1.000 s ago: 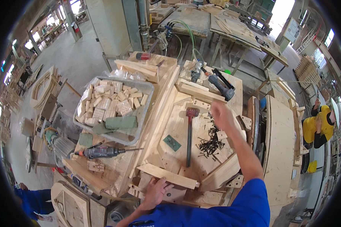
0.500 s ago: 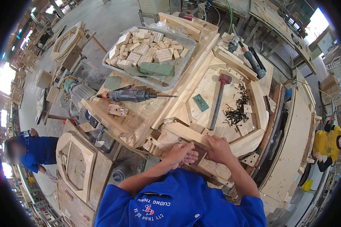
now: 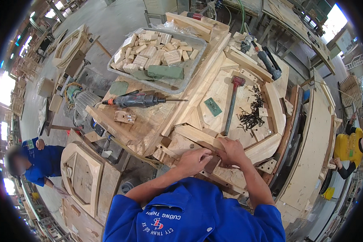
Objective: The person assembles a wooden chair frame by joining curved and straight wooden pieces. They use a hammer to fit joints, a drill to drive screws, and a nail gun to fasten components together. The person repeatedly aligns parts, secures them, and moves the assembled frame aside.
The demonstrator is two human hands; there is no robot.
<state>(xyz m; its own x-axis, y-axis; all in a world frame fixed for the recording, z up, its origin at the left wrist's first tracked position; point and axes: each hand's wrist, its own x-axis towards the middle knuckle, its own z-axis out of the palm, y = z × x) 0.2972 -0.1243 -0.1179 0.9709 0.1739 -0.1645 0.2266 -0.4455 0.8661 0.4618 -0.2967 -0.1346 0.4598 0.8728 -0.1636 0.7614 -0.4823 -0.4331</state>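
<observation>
A pale wooden bar (image 3: 197,138) lies at the near edge of an angular wooden frame (image 3: 275,111), in front of me. My right hand (image 3: 233,153) has its fingers closed around the bar's right end. Close beside it, my left hand (image 3: 193,162) is curled with thumb and fingers together. A small brownish patch (image 3: 212,165) shows at its fingertips; whether the hand holds it I cannot make out. Beyond the right hand lies a red-headed mallet (image 3: 231,105). Dark screws (image 3: 252,117) are heaped inside the frame, near a flat green piece (image 3: 213,107).
On the left of the bench lie a power screwdriver (image 3: 137,101) and a drilled wood block (image 3: 124,117). Behind them stands a plastic tray (image 3: 186,85) of wood offcuts. Another power tool (image 3: 269,62) rests at the far right. A co-worker in blue (image 3: 40,159) stands left, one in yellow (image 3: 348,147) right.
My left hand has turned and its fingers have drawn in, nearer to the right hand. The right hand has curled further down over the bar's end.
</observation>
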